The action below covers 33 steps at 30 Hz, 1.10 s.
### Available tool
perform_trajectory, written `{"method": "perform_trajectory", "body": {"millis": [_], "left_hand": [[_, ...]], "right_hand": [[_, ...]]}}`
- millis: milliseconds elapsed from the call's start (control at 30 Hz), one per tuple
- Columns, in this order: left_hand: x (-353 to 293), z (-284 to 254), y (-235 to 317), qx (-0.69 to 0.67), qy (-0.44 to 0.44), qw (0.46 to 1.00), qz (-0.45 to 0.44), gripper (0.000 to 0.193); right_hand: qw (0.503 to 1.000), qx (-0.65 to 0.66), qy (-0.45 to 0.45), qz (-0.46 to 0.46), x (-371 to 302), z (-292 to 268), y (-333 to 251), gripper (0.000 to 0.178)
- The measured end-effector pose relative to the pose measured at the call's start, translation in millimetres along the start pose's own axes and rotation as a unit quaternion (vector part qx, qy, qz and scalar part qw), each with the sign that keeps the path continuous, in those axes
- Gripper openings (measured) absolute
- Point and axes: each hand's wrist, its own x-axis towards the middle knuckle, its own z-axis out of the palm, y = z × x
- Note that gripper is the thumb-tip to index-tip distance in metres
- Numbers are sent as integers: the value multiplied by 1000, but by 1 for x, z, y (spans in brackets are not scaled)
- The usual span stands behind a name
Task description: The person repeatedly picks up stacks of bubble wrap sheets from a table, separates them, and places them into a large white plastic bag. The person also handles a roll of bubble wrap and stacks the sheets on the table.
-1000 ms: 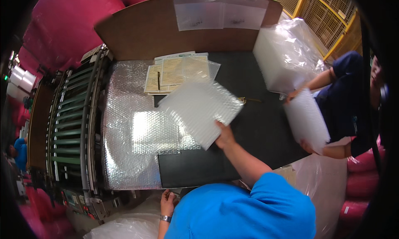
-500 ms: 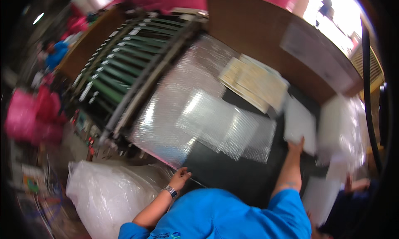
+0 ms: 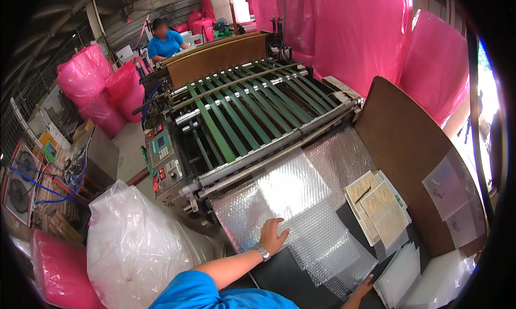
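Clear bubble wrap sheets (image 3: 333, 242) lie overlapped on a dark table, over a wider spread of bubble wrap (image 3: 242, 215) by the machine's edge. My left hand (image 3: 274, 236) is over these sheets, thumb apart from the curved fingers, with nothing in it. At the lower right, my right hand (image 3: 363, 290) is beside a stack of thin white sheets (image 3: 399, 276), close to the near corner of the bubble wrap. Its fingers look stretched out and hold nothing I can see; part of it is cut off by the lower edge.
A machine with green belts (image 3: 242, 112) and a control panel (image 3: 160, 150) stands ahead. Papers with a pen (image 3: 379, 207) lie by a brown board (image 3: 398, 131). A large clear plastic bag (image 3: 145, 244) is at left. Another person (image 3: 164, 43) is behind the machine.
My view has swung left toward the machine. My left hand has moved forward from the table's near edge over the bubble wrap. My right hand has come off the white sheets.
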Motion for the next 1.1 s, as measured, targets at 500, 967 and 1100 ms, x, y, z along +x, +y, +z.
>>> {"method": "perform_trajectory", "body": {"millis": [500, 967, 1100], "left_hand": [[92, 39, -11, 314, -340, 883, -83, 87], [19, 51, -49, -95, -529, 822, -189, 98], [-31, 21, -61, -132, -487, 853, -133, 96]], "right_hand": [[989, -72, -116, 54, -10, 60, 4, 77], [844, 111, -449, 271, -85, 63, -7, 60], [840, 134, -498, 169, -125, 35, -12, 61]]}}
